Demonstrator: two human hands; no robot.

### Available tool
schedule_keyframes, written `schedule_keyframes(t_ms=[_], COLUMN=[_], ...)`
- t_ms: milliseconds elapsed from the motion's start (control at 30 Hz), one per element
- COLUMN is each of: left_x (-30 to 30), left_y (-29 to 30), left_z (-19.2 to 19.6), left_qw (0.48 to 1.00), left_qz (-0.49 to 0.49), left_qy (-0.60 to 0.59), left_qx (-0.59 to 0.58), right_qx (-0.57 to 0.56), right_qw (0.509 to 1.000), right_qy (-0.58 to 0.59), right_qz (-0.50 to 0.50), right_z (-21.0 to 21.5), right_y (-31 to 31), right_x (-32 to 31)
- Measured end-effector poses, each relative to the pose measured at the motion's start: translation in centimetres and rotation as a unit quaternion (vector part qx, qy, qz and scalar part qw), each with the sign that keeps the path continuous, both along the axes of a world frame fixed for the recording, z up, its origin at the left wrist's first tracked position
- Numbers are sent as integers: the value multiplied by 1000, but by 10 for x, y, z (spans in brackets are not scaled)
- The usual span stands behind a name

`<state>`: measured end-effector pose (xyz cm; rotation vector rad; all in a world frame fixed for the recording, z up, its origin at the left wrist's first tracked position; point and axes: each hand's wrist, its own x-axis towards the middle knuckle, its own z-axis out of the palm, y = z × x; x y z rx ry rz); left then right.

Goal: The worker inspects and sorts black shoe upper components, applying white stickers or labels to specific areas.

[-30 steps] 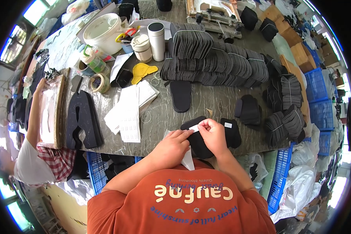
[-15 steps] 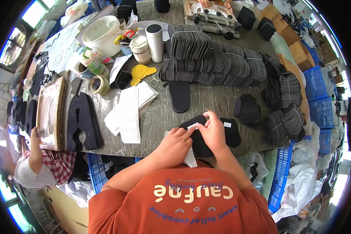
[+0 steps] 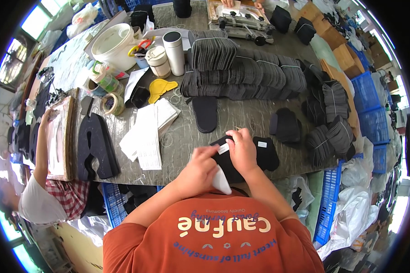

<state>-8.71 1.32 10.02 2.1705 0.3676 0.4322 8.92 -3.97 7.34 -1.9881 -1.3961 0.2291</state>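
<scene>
In front of my body lies a black insole point(image 3: 228, 169) with a small white label point(image 3: 222, 149) near its far end. My right hand point(image 3: 243, 152) pinches that end, thumb and fingers close to the label. On its left side is my left hand point(image 3: 197, 169), fingers partly smeared by motion near the label. A white paper strip point(image 3: 221, 183) hangs from under the left hand, its curled fingers around it. To the right, another black insole point(image 3: 266, 159) bears a similar label point(image 3: 262, 144). A single insole point(image 3: 205, 114) without a visible label lies farther off.
Bundled insoles point(image 3: 255, 73) stand in long rows at the back. A smaller insole stack point(image 3: 284, 126) lies right. Left are paper sheets point(image 3: 156, 122), a yellow piece point(image 3: 162, 88), tape rolls point(image 3: 112, 104) and a black cut-out point(image 3: 95, 145). A co-worker point(image 3: 43, 195) handles a frame point(image 3: 61, 141).
My left hand has drawn back slightly from the label, uncovering more of it. The right hand stays at the insole's far end. At left, the co-worker's arm has reached farther up the frame.
</scene>
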Motion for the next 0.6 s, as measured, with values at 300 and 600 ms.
schedule_keyframes(t_ms=[300,600], left_x=[4,12], left_y=[17,9], left_z=[-5,-14], left_qw=[992,965], left_qz=[121,196], left_qy=[-2,-48], left_qx=[-44,-165], right_qx=[63,97], right_qw=[996,990], right_qy=[-52,-74], right_qz=[45,71], right_z=[0,-14], right_y=[3,6], right_x=[-10,-4])
